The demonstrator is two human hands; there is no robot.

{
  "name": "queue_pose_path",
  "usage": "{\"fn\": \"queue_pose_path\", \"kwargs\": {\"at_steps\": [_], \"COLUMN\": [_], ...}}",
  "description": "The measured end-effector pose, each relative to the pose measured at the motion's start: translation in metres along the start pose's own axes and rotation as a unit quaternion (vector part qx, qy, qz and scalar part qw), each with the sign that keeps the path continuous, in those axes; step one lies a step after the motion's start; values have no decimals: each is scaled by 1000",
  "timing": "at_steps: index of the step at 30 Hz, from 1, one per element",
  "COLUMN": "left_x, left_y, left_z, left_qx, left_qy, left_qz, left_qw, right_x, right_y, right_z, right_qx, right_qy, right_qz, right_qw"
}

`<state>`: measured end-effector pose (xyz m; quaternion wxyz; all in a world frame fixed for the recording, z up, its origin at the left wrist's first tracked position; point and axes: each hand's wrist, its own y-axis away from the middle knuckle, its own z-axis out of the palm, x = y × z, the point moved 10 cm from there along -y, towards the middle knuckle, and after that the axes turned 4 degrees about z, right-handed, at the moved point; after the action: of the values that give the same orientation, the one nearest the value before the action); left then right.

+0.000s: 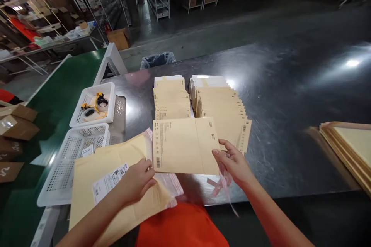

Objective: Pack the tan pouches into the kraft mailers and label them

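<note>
A flat tan printed packet (185, 146) is held up in front of me, its right edge pinched between the thumb and fingers of my right hand (233, 162). Thin pink ribbon-like strips (224, 181) dangle beneath that hand. My left hand (139, 181) is closed at the mouth of a large tan padded mailer (116, 158), close to the packet's left edge. Bubble lining shows along the mailer's opening, and a white shipping label (110, 183) is stuck on its front. Behind the held packet, similar packets stand in a left row (171, 98) and a right row (222, 108), overlapping and leaning.
Two white plastic baskets (75, 162) sit to the left, the farther one holding tape dispensers (100, 102). A green conveyor (69, 81) with cartons (14, 123) runs beyond them. More tan mailers (350, 142) lie stacked on the dark metal table (278, 154). A lined bin (158, 60) stands behind.
</note>
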<state>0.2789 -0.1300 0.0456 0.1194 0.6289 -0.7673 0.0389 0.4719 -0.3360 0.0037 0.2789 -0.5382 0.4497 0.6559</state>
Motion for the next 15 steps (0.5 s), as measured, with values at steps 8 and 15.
{"fn": "queue_pose_path", "kwargs": {"at_steps": [8,15], "left_x": [16,74], "left_y": [-5,-36], "left_z": [3,-26], "left_qx": [50,105], "left_qy": [-11,3], "left_qz": [0,129], "left_qw": [999,986], "right_x": [27,20], "right_y": [0,48], "right_z": [27,160], "right_qx": [-160,-357], "right_qy": [24,91], "right_qz": [71,-15], "right_qw": [984,930]}}
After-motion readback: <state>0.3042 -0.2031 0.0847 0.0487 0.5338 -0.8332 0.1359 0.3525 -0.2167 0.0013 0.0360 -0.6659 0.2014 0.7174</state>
